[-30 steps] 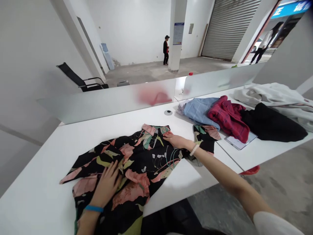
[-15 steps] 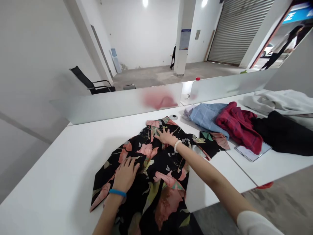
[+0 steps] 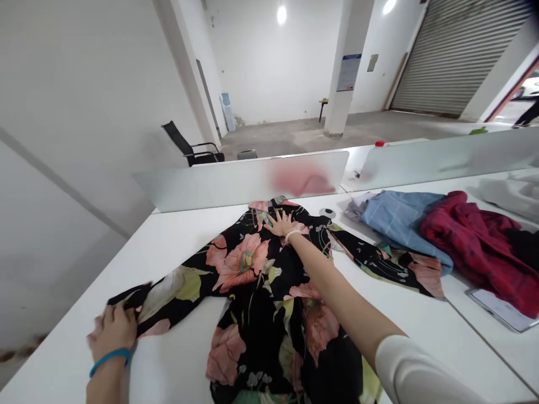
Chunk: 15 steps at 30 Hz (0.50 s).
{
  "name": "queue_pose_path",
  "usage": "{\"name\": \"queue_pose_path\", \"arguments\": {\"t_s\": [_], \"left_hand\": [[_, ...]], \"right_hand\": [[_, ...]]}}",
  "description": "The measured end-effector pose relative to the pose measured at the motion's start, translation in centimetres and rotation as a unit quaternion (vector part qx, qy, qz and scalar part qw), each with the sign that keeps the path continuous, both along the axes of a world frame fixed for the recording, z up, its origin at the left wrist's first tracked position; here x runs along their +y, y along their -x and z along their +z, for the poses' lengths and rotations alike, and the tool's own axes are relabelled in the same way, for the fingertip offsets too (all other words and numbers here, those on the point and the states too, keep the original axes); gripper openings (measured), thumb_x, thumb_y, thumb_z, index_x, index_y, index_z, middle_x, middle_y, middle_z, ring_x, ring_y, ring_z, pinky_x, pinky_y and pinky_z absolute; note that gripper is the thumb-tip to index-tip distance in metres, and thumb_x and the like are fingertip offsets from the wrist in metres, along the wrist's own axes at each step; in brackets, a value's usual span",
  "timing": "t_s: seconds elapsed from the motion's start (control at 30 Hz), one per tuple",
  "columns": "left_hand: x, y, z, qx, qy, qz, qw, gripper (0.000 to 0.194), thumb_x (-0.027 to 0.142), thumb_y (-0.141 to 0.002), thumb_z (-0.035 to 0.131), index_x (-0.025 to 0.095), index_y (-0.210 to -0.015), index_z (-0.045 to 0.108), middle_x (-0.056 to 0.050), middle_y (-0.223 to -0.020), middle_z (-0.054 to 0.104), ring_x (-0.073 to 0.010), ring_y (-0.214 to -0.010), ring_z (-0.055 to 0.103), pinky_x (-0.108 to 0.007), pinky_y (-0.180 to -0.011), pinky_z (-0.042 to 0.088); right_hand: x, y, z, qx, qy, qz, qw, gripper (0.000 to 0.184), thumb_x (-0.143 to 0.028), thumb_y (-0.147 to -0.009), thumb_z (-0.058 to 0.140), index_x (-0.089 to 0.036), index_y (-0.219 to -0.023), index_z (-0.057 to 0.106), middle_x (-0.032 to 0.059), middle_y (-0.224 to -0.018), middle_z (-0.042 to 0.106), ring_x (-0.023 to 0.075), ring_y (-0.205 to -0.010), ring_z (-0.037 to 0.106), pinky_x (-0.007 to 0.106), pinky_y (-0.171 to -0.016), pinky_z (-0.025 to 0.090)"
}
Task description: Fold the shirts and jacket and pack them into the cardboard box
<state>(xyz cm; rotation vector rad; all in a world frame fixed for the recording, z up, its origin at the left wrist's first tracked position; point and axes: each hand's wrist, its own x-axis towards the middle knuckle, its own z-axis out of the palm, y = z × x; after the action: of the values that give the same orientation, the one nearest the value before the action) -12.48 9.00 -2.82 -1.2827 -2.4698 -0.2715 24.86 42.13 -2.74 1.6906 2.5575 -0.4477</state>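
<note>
A black shirt (image 3: 248, 303) with large pink and green flowers lies spread on the white table, its collar at the far side. Both of its sleeves reach out sideways. My left hand (image 3: 113, 328), with a blue band at the wrist, is closed over the end of the left-hand sleeve (image 3: 185, 283); the fingertips are partly hidden and slightly blurred. My right hand (image 3: 281, 225), wearing a pale bracelet, lies flat on the shirt just below the collar, fingers spread.
To the right lie a blue checked garment (image 3: 400, 216), a red plaid garment (image 3: 475, 241) and a phone-like flat device (image 3: 503, 307). A small white round object (image 3: 327, 213) sits near the collar. A frosted divider (image 3: 236, 182) runs along the table's back edge.
My left hand has moved left and nearer, and the sleeve that lay folded is now stretched out to the left. My right hand stays near the collar. The view has shifted left.
</note>
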Motion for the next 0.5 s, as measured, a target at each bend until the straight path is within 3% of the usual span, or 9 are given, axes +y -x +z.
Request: {"name": "queue_pose_path", "arguments": {"t_s": [0.07,0.1,0.13,0.2,0.27,0.3,0.4,0.47,0.5], "left_hand": [[0.2,-2.2,1.8,-0.003,-0.041,0.036,0.999,0.054,0.034,-0.089,0.021,0.004,-0.119,0.054,-0.025,-0.123,0.055,-0.0404,-0.116,0.050,-0.058,-0.084,0.047],[0.4,-4.2,2.3,-0.012,-0.054,0.006,0.998,0.055,0.035,-0.090,0.020,0.003,-0.120,0.054,-0.025,-0.124,0.055,-0.0386,-0.118,0.050,-0.056,-0.089,0.045],[0.5,-6.6,2.5,-0.031,-0.067,-0.056,0.996,0.055,0.035,-0.091,0.021,0.003,-0.118,0.056,-0.024,-0.121,0.058,-0.0345,-0.115,0.053,-0.051,-0.094,0.045],[0.4,-12.0,1.6,-0.099,-0.024,-0.225,0.969,0.049,0.037,-0.091,0.025,0.012,-0.114,0.061,-0.015,-0.111,0.067,-0.0263,-0.107,0.060,-0.042,-0.095,0.047],[-0.7,-17.2,-0.5,-0.100,0.049,-0.376,0.920,0.044,0.037,-0.092,0.031,0.021,-0.120,0.060,-0.007,-0.120,0.065,-0.0222,-0.113,0.058,-0.041,-0.100,0.044],[-1.4,-19.3,-1.6,-0.079,0.060,-0.408,0.908,0.043,0.039,-0.092,0.035,0.022,-0.125,0.057,-0.006,-0.127,0.061,-0.0232,-0.119,0.054,-0.042,-0.101,0.043],[-4.0,-23.0,-4.4,-0.021,0.048,-0.415,0.908,0.054,0.042,-0.088,0.043,0.018,-0.137,0.046,-0.010,-0.143,0.044,-0.0299,-0.133,0.037,-0.049,-0.104,0.038],[-5.1,-23.6,-4.9,-0.009,0.041,-0.411,0.911,0.059,0.044,-0.087,0.045,0.018,-0.140,0.042,-0.011,-0.146,0.039,-0.0325,-0.137,0.029,-0.051,-0.104,0.037],[-5.5,-23.6,-4.8,-0.008,0.042,-0.414,0.909,0.060,0.045,-0.086,0.046,0.019,-0.140,0.042,-0.010,-0.147,0.038,-0.0334,-0.138,0.026,-0.052,-0.104,0.037]], "right_hand": [[-0.1,0.6,0.1,0.022,-0.033,0.015,0.999,0.067,-0.060,-0.092,0.023,-0.027,-0.150,0.015,0.0118,-0.157,0.003,0.0347,-0.142,-0.001,0.059,-0.109,-0.001],[-0.3,0.7,0.3,0.035,-0.041,0.023,0.998,0.066,-0.059,-0.093,0.024,-0.026,-0.150,0.015,0.0127,-0.157,0.005,0.0344,-0.142,0.002,0.058,-0.109,0.002],[-0.6,0.6,0.7,0.049,-0.046,0.031,0.997,0.066,-0.057,-0.093,0.026,-0.025,-0.150,0.016,0.0135,-0.156,0.007,0.0343,-0.142,0.005,0.058,-0.109,0.005],[-2.0,-0.5,1.8,0.071,-0.065,0.049,0.994,0.062,-0.053,-0.094,0.030,-0.024,-0.149,0.021,0.0145,-0.156,0.009,0.0352,-0.141,0.009,0.058,-0.109,0.011],[-4.6,-2.6,2.6,0.089,-0.092,0.091,0.988,0.055,-0.046,-0.095,0.034,-0.022,-0.145,0.032,0.0137,-0.155,0.016,0.0341,-0.141,0.014,0.057,-0.109,0.015],[-6.4,-4.1,2.8,0.099,-0.102,0.121,0.982,0.053,-0.044,-0.095,0.036,-0.021,-0.143,0.037,0.0132,-0.154,0.021,0.0325,-0.140,0.016,0.055,-0.110,0.017],[-13.2,-9.2,2.2,0.131,-0.089,0.171,0.972,0.061,-0.049,-0.091,0.045,-0.017,-0.142,0.039,0.0156,-0.147,0.036,0.0296,-0.136,0.029,0.048,-0.109,0.025],[-17.8,-12.3,1.2,0.149,-0.071,0.150,0.975,0.065,-0.045,-0.085,0.057,-0.013,-0.139,0.041,0.0188,-0.138,0.045,0.0292,-0.129,0.040,0.045,-0.105,0.034],[-19.7,-13.6,0.9,0.159,-0.071,0.134,0.976,0.057,-0.038,-0.084,0.060,-0.013,-0.134,0.048,0.0185,-0.131,0.051,0.0280,-0.123,0.046,0.043,-0.101,0.037]]}}
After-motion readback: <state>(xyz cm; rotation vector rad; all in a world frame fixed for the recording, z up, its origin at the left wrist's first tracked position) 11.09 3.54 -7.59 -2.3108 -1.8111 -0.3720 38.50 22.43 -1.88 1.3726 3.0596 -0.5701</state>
